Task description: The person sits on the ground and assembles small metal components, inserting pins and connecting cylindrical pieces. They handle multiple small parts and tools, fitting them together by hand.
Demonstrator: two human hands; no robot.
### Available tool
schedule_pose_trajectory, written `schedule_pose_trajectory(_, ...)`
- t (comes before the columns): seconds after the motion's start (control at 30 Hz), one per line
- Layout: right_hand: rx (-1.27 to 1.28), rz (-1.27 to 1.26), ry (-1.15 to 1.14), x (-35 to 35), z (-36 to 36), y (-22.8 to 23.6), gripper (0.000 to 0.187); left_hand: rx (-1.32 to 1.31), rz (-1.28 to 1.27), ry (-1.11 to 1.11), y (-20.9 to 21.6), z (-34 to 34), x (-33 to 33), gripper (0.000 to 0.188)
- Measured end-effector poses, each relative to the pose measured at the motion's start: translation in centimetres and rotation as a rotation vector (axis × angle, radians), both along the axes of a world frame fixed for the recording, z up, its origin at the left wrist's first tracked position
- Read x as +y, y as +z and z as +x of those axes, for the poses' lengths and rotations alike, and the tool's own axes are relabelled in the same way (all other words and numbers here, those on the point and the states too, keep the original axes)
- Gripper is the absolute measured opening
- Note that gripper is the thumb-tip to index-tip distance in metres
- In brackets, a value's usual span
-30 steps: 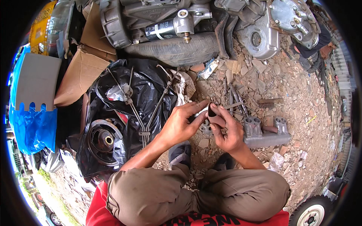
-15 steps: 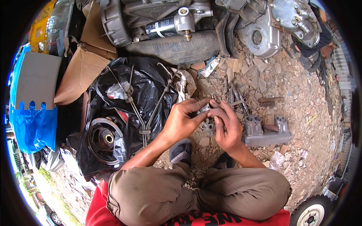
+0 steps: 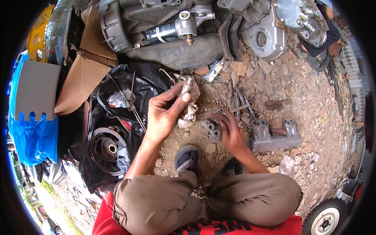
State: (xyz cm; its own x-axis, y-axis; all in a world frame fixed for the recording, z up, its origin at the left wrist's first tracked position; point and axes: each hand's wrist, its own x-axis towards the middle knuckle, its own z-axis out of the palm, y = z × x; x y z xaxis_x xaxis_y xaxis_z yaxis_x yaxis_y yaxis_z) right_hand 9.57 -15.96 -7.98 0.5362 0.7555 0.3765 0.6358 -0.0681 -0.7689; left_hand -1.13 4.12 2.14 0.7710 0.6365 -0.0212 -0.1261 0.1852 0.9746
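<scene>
My left hand is raised over the ground, its thumb and fingers closed on a small silvery metal fitting with a rounded end. Over the rubble, my right hand hangs with its fingers loosely bent and the thumb apart; nothing shows in it. Just beside its fingertips lies a small grey metal part with several round holes. Partly behind the right fingers is a wrench. A crumpled, dirty whitish rag lies below the fitting.
A grey metal manifold lies right of my right hand. Rods lie beyond it. At the back are a tire, a black filter and large castings. Leftward sit a black plastic bag, a pulley and a cardboard box.
My hands, together around the fitting before, have separated. The left has moved up and left with the fitting; the right has stayed near the holed part, lowered slightly.
</scene>
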Motion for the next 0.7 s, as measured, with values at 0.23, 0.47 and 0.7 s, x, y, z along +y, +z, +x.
schedule_pose_trajectory(0.23,0.175,0.288,0.078,1.7,1.0,3.9,0.062,0.091,-0.049,-0.153,-2.7,-0.2,-1.3,0.03)
schedule_pose_trajectory(0.47,-0.328,0.335,0.202,1.3,1.1,4.9,0.068,0.097,0.059,-0.216,-3.2,0.5,-2.7,0.024)
schedule_pose_trajectory(0.7,-0.22,0.295,0.198,1.8,0.6,5.0,0.058,0.091,0.121,-0.299,-3.5,0.6,-4.6,0.02)
